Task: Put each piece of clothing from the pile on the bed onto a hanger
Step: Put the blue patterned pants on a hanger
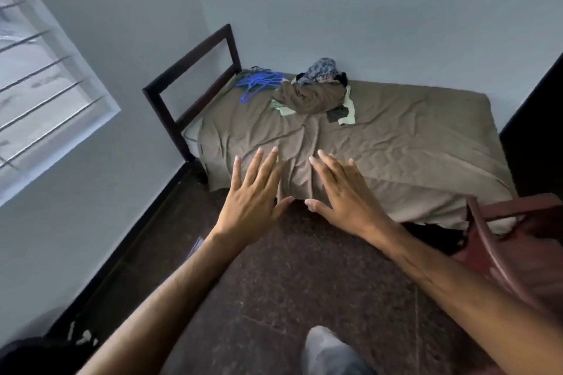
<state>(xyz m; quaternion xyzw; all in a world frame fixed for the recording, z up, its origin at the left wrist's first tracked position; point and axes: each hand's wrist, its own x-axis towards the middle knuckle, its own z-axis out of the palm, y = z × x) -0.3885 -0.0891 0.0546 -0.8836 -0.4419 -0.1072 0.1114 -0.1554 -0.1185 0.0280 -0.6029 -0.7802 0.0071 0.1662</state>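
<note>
A pile of clothes lies at the far side of the bed, near the wall: a brown garment on top, a grey patterned piece behind it, pale green and dark pieces underneath. A bunch of blue hangers lies just left of the pile, by the headboard. My left hand and my right hand are stretched out side by side in front of me, palms down, fingers straight and spread, in the air before the bed's near edge. Neither hand holds anything, and both are well short of the pile.
A dark wooden headboard stands at the bed's left end by the corner. A barred window is on the left wall. A reddish-brown plastic chair stands at my right. Dark speckled floor lies between me and the bed.
</note>
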